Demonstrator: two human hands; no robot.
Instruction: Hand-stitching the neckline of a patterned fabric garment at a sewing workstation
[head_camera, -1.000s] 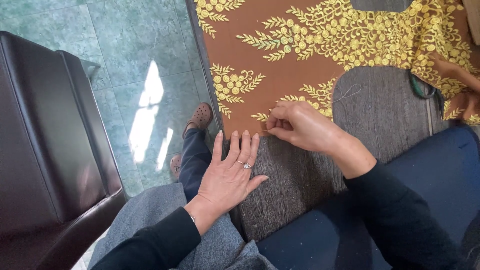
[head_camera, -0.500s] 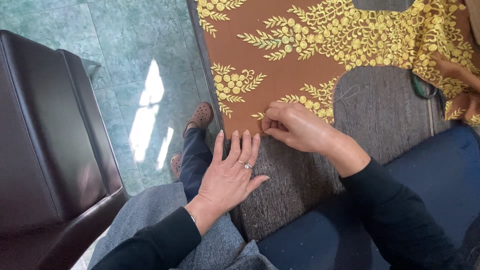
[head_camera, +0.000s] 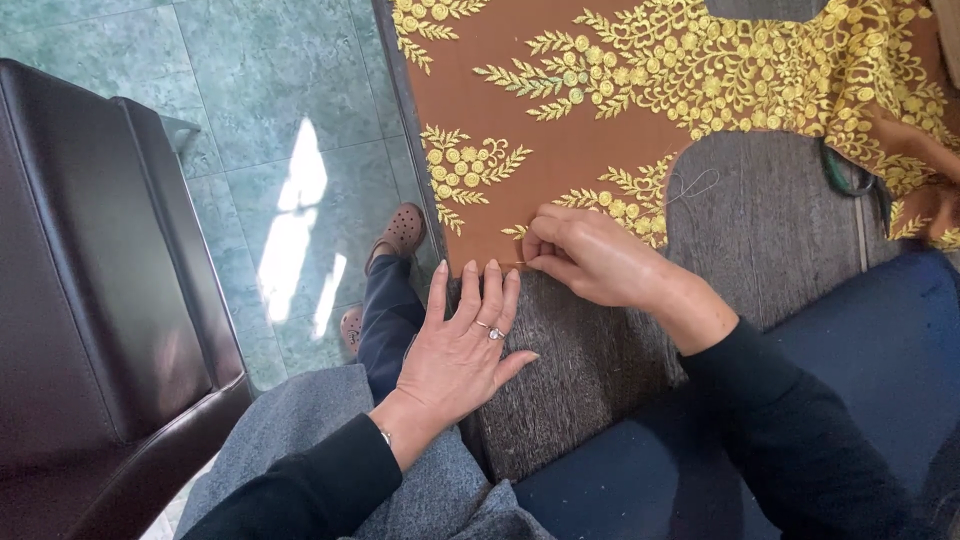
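Item: left hand (head_camera: 462, 345), lying flat and released, fingers spread on the grey worktop (head_camera: 560, 390) near its left edge; a ring (head_camera: 493, 334) on one finger; fingertips reach the lower edge of the cloth.

Item: right hand (head_camera: 590, 258), fingers pinched together on the lower edge of the cloth, just beyond the left fingertips; what lies between the fingertips is too small to tell.

Item: brown cloth (head_camera: 560, 130) with yellow floral embroidery, spread over the far part of the worktop, left side along the worktop's left edge; a curved cut-out shows bare worktop to the right of the right hand.

Item: loose thread (head_camera: 692, 185) on the bare worktop in that cut-out.

Item: another person's hand (head_camera: 925, 170) on the cloth at the far right edge.

Item: dark chair (head_camera: 90, 290) on green floor tiles (head_camera: 270, 110), left of the worktop.
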